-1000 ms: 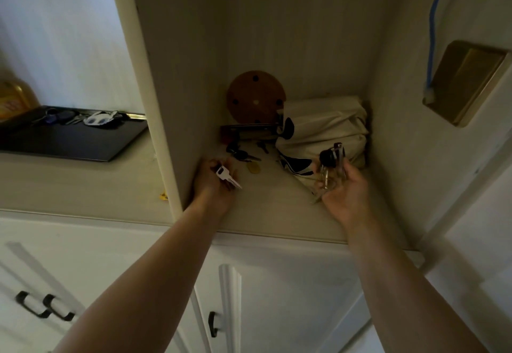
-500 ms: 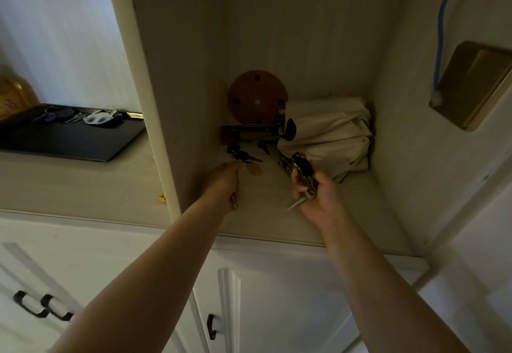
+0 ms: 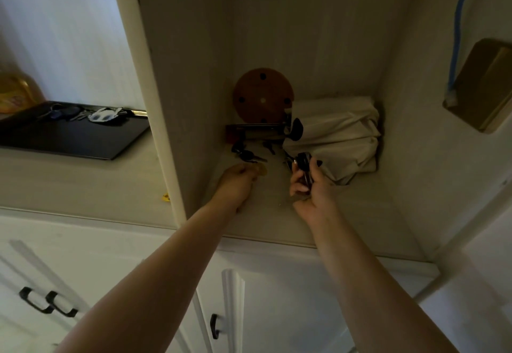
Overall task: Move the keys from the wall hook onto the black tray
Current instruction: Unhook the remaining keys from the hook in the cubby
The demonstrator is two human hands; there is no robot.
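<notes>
Inside a pale alcove, a metal hook rail [image 3: 256, 128] hangs on the back wall, with dark keys [image 3: 246, 154] dangling below it. My right hand [image 3: 310, 189] is shut on a bunch of keys with a black fob [image 3: 302, 163], just right of the rail. My left hand [image 3: 237, 183] is curled below the hanging keys with a yellow tag [image 3: 261, 170] at its fingertips; what it holds is hidden. The black tray [image 3: 74, 139] lies on the counter to the left, with several keys and a white fob [image 3: 102, 116] at its far edge.
A round brown disc [image 3: 263, 95] is fixed above the rail. A cream cloth bag [image 3: 340, 136] fills the alcove's back right corner. A vertical cabinet panel [image 3: 155, 98] separates alcove and tray. A blue cable [image 3: 457, 28] and brass box [image 3: 482, 87] are on the right wall.
My right hand has carried its key bunch leftward, from in front of the bag to beside the rail. My left hand has risen to the yellow tag, and its white-tagged key is hidden.
</notes>
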